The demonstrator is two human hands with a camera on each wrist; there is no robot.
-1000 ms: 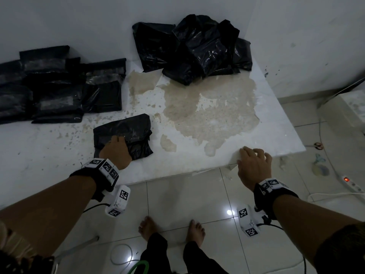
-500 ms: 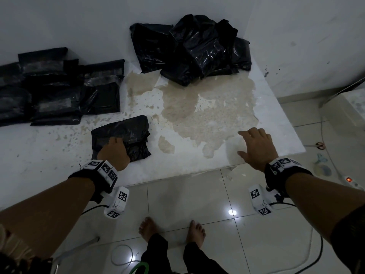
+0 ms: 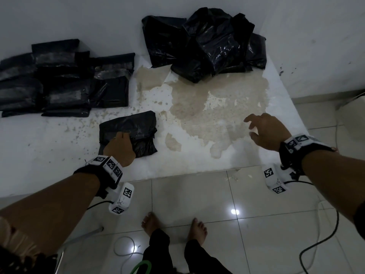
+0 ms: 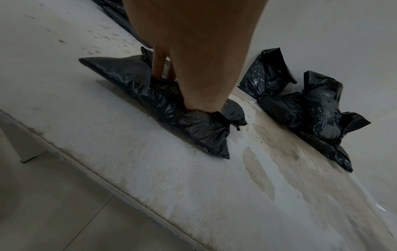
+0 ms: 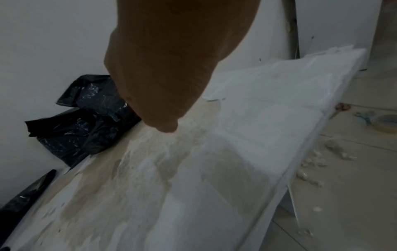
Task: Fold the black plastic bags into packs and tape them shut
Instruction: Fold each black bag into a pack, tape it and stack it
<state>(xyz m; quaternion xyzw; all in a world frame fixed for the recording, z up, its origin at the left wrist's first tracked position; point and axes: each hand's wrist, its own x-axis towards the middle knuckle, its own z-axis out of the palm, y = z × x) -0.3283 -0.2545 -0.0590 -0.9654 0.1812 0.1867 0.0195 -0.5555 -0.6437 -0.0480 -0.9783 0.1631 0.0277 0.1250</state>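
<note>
A folded black plastic bag lies near the front of the white table. My left hand presses down on its near edge. In the left wrist view the thumb and fingers run straight down into the crinkled folded bag, with their tips sunk in the plastic. My right hand hovers above the table's right side with its fingers relaxed and spread, holding nothing. The right wrist view shows the right hand just over the stained surface. A heap of loose black bags sits at the back against the wall.
Several finished packs with tape strips are stacked at the back left. The tabletop has a large peeled, brownish patch. On the tiled floor to the right lie a tape roll and debris. Cables and my bare feet are below the table's front edge.
My right hand left the table's front edge and moved forward and to the right over the tabletop, with its fingers spreading. My left hand stayed on the folded bag.
</note>
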